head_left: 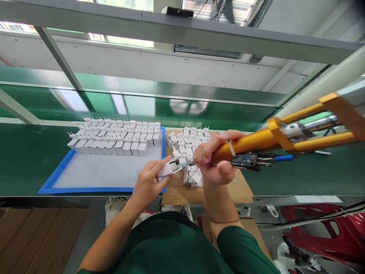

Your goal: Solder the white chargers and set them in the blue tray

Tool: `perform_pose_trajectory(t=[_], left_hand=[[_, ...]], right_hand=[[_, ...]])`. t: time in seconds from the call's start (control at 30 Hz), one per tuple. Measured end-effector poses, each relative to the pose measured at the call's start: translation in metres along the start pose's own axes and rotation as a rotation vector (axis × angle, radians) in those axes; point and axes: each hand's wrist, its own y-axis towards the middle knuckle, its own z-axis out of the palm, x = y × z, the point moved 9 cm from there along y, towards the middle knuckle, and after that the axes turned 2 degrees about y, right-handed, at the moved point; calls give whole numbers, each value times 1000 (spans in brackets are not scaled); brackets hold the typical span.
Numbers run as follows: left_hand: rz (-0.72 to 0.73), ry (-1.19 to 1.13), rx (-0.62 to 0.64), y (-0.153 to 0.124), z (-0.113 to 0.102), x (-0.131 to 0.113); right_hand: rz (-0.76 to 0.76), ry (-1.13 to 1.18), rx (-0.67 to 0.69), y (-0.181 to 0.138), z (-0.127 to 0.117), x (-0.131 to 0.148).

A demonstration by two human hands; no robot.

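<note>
My left hand (149,182) grips a white plastic charger housing (170,168), its open end turned right, with small parts showing inside. In my right hand (215,156) is an orange electric screwdriver (248,144), held level with its tip pointing left. The thin bit meets the open end of the housing; whether it touches a screw I cannot tell. A small black switch (243,161) is fastened along the tool's body. Just behind and below the tip sit several more white housings (194,177) on a sheet of cardboard (182,195).
Left of my hands lies a blue-rimmed tray (94,190) with rows of white housings (114,137) along its far side. A green workbench (302,175) runs underneath. Metal frame bars (182,28) cross above it. A red stool (327,232) stands below at right.
</note>
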Motion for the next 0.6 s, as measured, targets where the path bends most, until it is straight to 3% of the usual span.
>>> perform_pose_trajectory(t=[0.17, 0.37, 0.47, 0.6], left_hand=[[-126, -115, 17, -4, 8, 21], [-364, -684, 44, -19, 55, 57], [-403, -845, 3, -23, 70, 61], [-418, -937, -47, -23, 74, 58]], right_hand=[[-33, -8, 28, 0, 3, 3], [-35, 0, 10, 2, 14, 9], [-35, 22, 5, 4, 22, 11], [-47, 74, 33, 5, 27, 11]])
